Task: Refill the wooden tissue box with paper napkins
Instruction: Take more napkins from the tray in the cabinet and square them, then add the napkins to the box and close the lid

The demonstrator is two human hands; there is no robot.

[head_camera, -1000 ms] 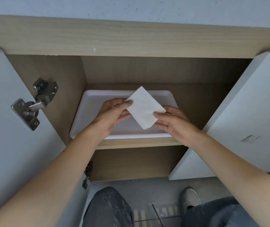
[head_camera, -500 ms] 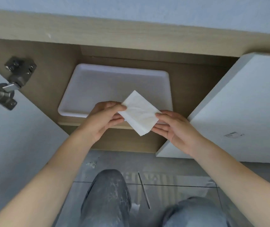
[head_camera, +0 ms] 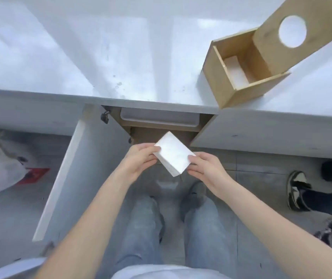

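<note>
Stack of paper napkins (head_camera: 174,156) held in the air between both hands, in front of the open cabinet and below the countertop (head_camera: 100,57) edge. Left hand (head_camera: 138,162) pinches the stack's left end; right hand (head_camera: 205,168) grips the right end, thumb on top. Wooden tissue box (head_camera: 221,77) stands on the countertop, far right, near the front edge, its round-holed lid (head_camera: 270,37) raised. White tray (head_camera: 157,117) on the cabinet shelf.
</note>
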